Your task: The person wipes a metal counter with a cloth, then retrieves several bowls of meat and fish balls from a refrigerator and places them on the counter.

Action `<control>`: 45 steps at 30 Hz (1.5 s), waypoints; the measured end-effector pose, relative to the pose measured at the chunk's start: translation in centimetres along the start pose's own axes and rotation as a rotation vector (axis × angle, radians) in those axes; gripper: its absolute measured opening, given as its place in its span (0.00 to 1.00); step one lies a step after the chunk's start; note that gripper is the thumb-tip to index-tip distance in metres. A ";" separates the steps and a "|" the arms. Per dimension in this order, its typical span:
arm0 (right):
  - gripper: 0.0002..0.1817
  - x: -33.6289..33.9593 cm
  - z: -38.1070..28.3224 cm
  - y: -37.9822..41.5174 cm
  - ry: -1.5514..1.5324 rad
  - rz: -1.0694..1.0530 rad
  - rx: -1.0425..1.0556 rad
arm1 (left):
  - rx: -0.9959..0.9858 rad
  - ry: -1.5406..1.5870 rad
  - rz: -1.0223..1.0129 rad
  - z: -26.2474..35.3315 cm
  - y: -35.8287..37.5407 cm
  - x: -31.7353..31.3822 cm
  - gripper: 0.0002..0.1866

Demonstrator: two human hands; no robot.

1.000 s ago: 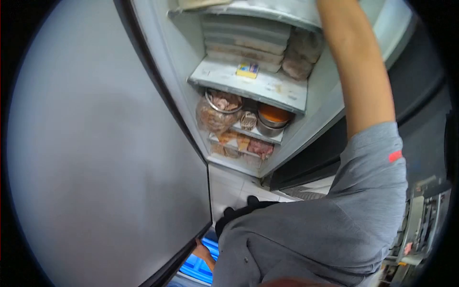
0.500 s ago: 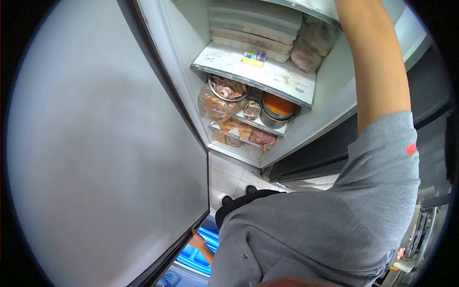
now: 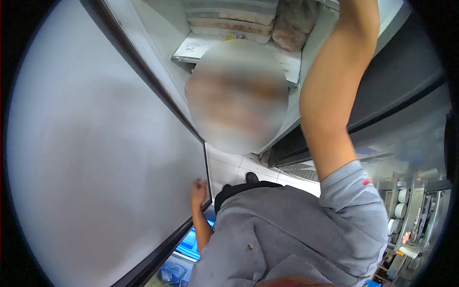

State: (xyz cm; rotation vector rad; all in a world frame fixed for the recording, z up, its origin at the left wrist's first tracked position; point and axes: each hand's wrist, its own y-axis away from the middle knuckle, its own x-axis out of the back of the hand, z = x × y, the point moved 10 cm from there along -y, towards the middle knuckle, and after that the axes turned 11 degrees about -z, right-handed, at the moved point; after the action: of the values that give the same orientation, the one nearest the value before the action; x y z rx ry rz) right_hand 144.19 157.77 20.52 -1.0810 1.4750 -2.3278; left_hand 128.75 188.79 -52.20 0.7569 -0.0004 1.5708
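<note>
My left hand (image 3: 198, 192) is at the inner face of a large grey door (image 3: 110, 143), close to its dark-sealed edge. Its fingers look loosely curled, with nothing visible in them. My right arm (image 3: 334, 91) stretches up along the right side of the open fridge cabinet (image 3: 158, 28), and its hand is beyond the top edge of the view. Stacked clear plastic containers (image 3: 229, 26) and bagged food (image 3: 289, 36) sit on the upper shelf (image 3: 193, 45). A round blurred patch hides most of the shelves below.
Blue plastic bins (image 3: 189, 244) stand behind the door's lower edge. White floor tiles (image 3: 222, 170) show by my dark shoes (image 3: 252, 177). A dark appliance front (image 3: 397, 91) flanks the cabinet on the right, with a rack of kitchen items (image 3: 401, 210) farther back.
My left hand has left the door's edge and moved up to its inner face. My right arm is more bent at the elbow. The view has shifted, and a blurred patch now covers the lower shelves.
</note>
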 end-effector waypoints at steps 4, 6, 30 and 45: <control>0.13 -2.1 -5.5 10.1 -0.337 -0.125 0.076 | -0.195 0.255 -0.063 17.5 -2.0 4.2 0.25; 0.16 -5.3 -7.9 15.4 -0.426 -0.259 -0.028 | -0.163 0.404 -0.094 23.1 0.2 4.7 0.25; 0.25 -45.6 -5.3 28.7 -0.610 -1.016 -0.106 | -0.179 1.009 0.011 22.0 0.7 4.8 0.28; 0.19 -50.6 1.3 31.2 -0.837 -0.694 -0.379 | -0.119 0.917 0.021 20.6 -0.7 4.4 0.26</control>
State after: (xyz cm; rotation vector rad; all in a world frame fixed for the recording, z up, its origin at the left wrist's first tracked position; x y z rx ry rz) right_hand 174.61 166.95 -29.68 -2.5774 1.3030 -1.4721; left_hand 139.00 184.00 -34.40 -0.1044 0.5627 1.7957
